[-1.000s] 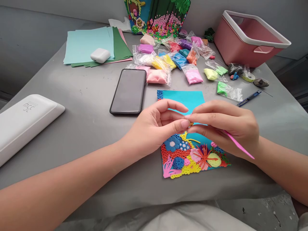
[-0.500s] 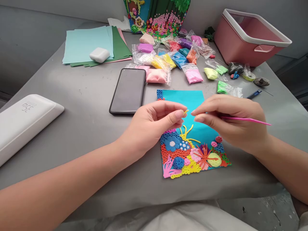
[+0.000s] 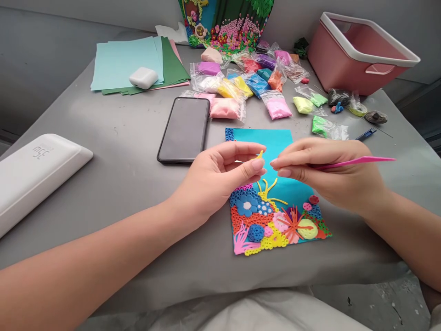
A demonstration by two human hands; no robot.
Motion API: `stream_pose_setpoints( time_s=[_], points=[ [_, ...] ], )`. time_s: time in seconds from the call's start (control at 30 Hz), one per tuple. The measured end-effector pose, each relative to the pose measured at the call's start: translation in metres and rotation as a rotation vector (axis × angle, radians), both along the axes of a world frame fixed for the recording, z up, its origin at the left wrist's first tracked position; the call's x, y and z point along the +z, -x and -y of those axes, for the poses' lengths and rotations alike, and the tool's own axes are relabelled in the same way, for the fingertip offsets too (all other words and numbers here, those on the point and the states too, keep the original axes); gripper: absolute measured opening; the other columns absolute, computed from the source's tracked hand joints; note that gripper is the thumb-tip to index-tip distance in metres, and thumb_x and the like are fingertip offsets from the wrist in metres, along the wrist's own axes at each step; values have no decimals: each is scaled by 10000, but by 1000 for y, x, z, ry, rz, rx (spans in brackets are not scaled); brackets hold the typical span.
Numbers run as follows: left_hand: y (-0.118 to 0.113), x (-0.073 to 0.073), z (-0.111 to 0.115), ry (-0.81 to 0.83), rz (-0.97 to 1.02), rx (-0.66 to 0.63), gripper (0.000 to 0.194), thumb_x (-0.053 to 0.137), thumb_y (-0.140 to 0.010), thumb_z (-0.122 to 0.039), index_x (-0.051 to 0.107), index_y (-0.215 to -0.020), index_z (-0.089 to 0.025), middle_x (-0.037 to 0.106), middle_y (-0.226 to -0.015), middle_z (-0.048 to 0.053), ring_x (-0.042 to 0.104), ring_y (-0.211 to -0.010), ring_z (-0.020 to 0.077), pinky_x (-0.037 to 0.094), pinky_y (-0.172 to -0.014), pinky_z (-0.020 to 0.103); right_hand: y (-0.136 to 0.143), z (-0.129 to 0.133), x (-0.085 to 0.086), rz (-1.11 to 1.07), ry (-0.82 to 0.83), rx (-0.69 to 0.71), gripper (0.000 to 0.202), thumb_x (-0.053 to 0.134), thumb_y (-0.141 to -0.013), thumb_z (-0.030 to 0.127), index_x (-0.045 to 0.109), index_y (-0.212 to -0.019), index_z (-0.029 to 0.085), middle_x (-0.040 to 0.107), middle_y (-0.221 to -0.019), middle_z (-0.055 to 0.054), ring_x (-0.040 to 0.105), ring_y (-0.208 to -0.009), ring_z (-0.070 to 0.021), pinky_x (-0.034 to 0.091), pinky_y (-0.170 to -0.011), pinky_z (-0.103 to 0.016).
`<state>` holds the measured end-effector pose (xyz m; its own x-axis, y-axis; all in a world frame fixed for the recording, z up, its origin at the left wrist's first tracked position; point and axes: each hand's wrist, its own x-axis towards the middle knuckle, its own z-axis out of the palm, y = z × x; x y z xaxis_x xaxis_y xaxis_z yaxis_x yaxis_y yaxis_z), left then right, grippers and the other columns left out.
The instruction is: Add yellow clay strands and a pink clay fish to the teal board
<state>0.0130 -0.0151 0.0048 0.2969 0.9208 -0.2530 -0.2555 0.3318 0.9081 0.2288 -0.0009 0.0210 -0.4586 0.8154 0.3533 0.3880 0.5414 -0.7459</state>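
My left hand (image 3: 220, 177) is closed, with a small yellow strand of clay (image 3: 260, 155) between thumb and fingers. Facing it, a short gap away, my right hand (image 3: 330, 172) is closed around a pink modelling tool (image 3: 358, 161), whose flat end sticks out to the right. Both hands hover over a blue card (image 3: 265, 137) decorated with clay. On its lower part are a blue flower (image 3: 246, 205), yellow strands (image 3: 267, 187), orange strands (image 3: 292, 225), pink strands (image 3: 242, 241) and many small rings. My hands hide part of the card's middle.
Bags of coloured clay (image 3: 225, 108) lie behind the card. A black phone (image 3: 185, 130) is left of it, a white power bank (image 3: 41, 174) farther left. Paper sheets (image 3: 117, 64) with a white case (image 3: 144, 78), a decorated picture (image 3: 223, 27) and a pink bin (image 3: 344, 59) stand behind.
The yellow strand now points more upward in my left fingers. My right hand has turned slightly, so the pink tool's outer end sits higher and farther right.
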Motion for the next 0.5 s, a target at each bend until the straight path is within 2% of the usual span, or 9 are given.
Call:
stream_pose_setpoints(
  time_s=[0.13,0.27,0.37,0.5],
  points=[
    [0,1,1,15,-40,-14,302,895,-718,-305,778,-980,-214,776,-982,16,725,-860,146,580,-841,262,0,-2,-3,-48,-27,-29,189,760,-846,169,828,-949,312,786,-891,12,711,-757,-130,596,-651,-243],
    [0,1,2,-12,-63,-20,334,884,-733,-333,770,-1028,-226,765,-1024,28,735,-900,167,578,-845,274,1,-1,-3,-50,-70,-27,188,711,-883,145,815,-964,280,788,-893,0,724,-787,-142,618,-697,-268],
    [0,2,2,-20,-71,-18,318,877,-745,-326,775,-1037,-253,744,-1052,17,741,-925,166,580,-805,246,1,0,-2,-77,-71,-13,153,682,-916,162,805,-936,251,785,-837,-2,720,-730,-128,612,-667,-251],
    [0,3,3,-8,-37,-26,220,869,-757,-306,788,-954,-249,744,-999,-7,730,-847,120,583,-760,202,1,1,-1,-54,-104,-33,94,768,-848,167,803,-882,246,783,-805,4,706,-682,-128,580,-605,-242]
  ],
)
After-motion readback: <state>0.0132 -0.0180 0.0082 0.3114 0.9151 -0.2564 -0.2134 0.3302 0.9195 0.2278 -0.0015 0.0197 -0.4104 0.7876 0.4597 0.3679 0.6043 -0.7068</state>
